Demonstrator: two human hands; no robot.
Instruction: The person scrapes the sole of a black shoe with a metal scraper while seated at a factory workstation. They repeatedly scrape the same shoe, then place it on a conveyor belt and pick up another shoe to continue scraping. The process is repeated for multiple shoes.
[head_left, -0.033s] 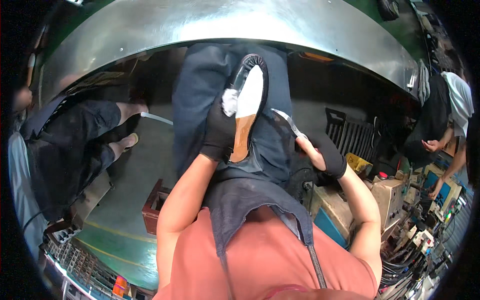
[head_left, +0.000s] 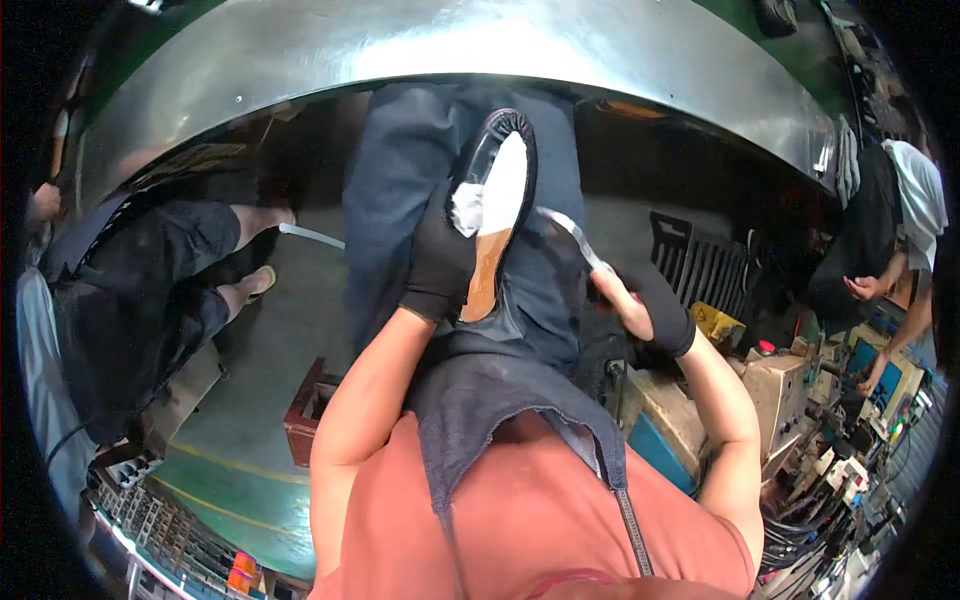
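An upturned black shoe [head_left: 475, 185] lies along my lap, toe pointing away from me. Its underside shows a white front part and a brown part toward the heel. My left hand [head_left: 440, 255], in a black fingerless glove, grips the shoe's left side. White covering [head_left: 467, 208] shows at that hand's fingers; I cannot tell whether it is a wrap or a cloth. To the right of the shoe, my right hand [head_left: 645, 308], gloved in black too, closes around a slim metal tool with a curved blade [head_left: 577, 238]. The blade's tip is close to the shoe's right edge, apparently apart from it.
A shiny metal bench [head_left: 300, 50] curves across the far side. At the right stand a dark slatted crate [head_left: 695, 265] and a beige machine [head_left: 775, 395]. A reddish-brown box [head_left: 305, 425] sits on the floor at left. People are at both sides.
The tool's blade has shifted slightly left and up toward the shoe and has turned a little. The shoe and my left hand have barely moved.
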